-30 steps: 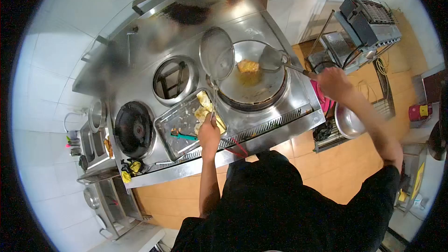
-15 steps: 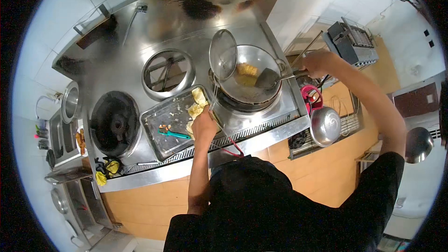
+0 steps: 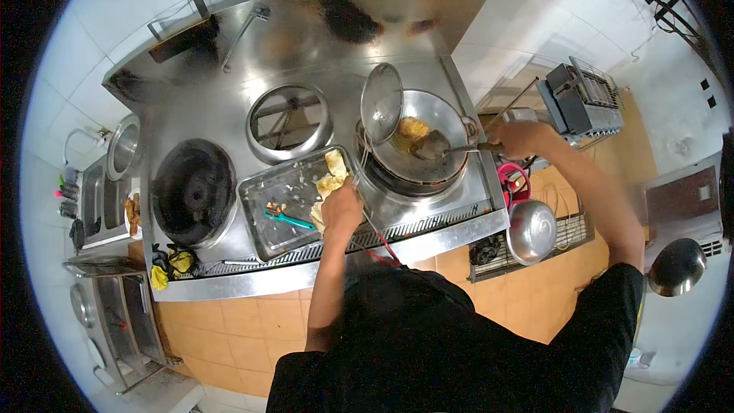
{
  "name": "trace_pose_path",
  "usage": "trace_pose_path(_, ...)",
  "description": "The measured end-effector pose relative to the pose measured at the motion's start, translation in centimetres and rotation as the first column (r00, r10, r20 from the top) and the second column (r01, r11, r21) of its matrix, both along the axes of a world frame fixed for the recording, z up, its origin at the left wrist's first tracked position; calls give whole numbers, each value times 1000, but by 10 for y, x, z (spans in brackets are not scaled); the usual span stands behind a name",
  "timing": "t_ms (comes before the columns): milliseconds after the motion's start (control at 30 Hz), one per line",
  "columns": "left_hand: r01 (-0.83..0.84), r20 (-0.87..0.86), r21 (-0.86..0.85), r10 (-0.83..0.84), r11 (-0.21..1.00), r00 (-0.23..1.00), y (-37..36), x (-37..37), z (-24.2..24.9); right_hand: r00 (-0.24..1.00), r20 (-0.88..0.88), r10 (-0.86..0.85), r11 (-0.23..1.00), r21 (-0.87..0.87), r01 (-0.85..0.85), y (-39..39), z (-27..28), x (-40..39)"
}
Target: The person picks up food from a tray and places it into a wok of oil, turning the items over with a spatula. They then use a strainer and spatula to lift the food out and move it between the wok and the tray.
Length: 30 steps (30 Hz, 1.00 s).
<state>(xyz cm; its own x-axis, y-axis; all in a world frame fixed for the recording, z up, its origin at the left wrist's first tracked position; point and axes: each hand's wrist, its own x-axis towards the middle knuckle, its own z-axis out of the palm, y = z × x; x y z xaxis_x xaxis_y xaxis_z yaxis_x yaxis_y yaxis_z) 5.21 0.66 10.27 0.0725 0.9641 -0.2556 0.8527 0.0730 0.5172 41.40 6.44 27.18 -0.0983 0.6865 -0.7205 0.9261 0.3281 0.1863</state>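
My right hand (image 3: pixel 524 140) is closed round the handle of a wok spatula (image 3: pixel 433 145), whose dark blade dips inside the wok (image 3: pixel 451 111). A browned, golden piece of food (image 3: pixel 414 128) lies in the wok against the blade, in a little oil. My left hand (image 3: pixel 342 208) is closed on the handle of a round mesh strainer (image 3: pixel 381 103), held tilted over the wok's left rim. Below that hand is a metal tray (image 3: pixel 264 191) with pale yellow pieces of food (image 3: pixel 335 164) along its right side and a teal-handled tool (image 3: pixel 289 219). The hand partly hides those pieces.
Left of the tray sits a blackened wok (image 3: pixel 194 193); behind it is a burner ring (image 3: pixel 289 124). Yellow and black cloths (image 3: pixel 174 261) lie at the front left corner. To the right are a pink container (image 3: pixel 514 181) and a metal bowl (image 3: pixel 532 232), below counter height.
The spatula blade has shifted left in the wok, up against the food piece, and my right hand has lowered slightly. The strainer stays over the rim. The whole view has shifted a little.
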Motion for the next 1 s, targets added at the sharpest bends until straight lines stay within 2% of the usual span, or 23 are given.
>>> trace_pose_path(100, 6, 1, 4, -6, 1000, 1000, -1, 0, 1, 999, 47, -18, 1000, 3, 18, -16, 32, -36)
trace_pose_path(167, 12, 5, -1, -12, 1000, 1000, -3, -2, -2, 969, 69, -237, 962, -122, 244, -14, 42, -40)
trace_pose_path(200, 8, 12, 14, -9, 1000, 1000, -3, -3, -5, 968, 63, -245, 960, -126, 251, -17, 28, -29)
trace_pose_path(233, 3, 20, 30, -4, 1000, 1000, -3, -3, -6, 997, 35, -65, 998, 17, 64, -20, 4, -13)
trace_pose_path(267, 6, 17, 30, -6, 1000, 1000, -4, -3, -4, 992, 36, 123, 979, 163, -127, -22, -10, -4)
trace_pose_path(400, 8, 0, 13, -8, 1000, 1000, -5, -4, 0, 994, 8, 113, 990, 80, -113, -28, 10, -25)
trace_pose_path(500, 14, -12, 22, -13, 1000, 1000, -5, -3, -5, 998, -67, 7, 1000, 23, -5, -29, 3, -16)
trace_pose_path(567, 9, -9, 25, -9, 1000, 1000, -3, -2, -4, 971, 171, 165, 981, 76, -180, -28, -22, -8)
trace_pose_path(700, -1, -21, 13, 2, 1000, 1000, -3, 0, 2, 995, 35, 96, 989, 113, -99, -29, -4, -20)
trace_pose_path(800, 7, -15, 32, -7, 999, 1000, -3, 0, 2, 988, 32, 150, 984, 95, -153, -37, -11, -27)
trace_pose_path(867, 9, -10, 51, -8, 999, 1000, -3, 0, 4, 978, 157, 135, 978, 136, -157, -43, -27, -26)
trace_pose_path(900, 37, -31, 45, -36, 998, 999, -3, 0, 8, 979, 153, 137, 978, 138, -158, -46, -26, -28)
trace_pose_path(967, 66, -57, 44, -64, 997, 996, -2, -2, 10, 998, -25, -54, 998, 30, 55, -50, -21, -29)
trace_pose_path(1000, 61, -58, 45, -58, 997, 997, -1, -2, 6, 998, -28, -56, 998, 34, 57, -54, -26, -26)
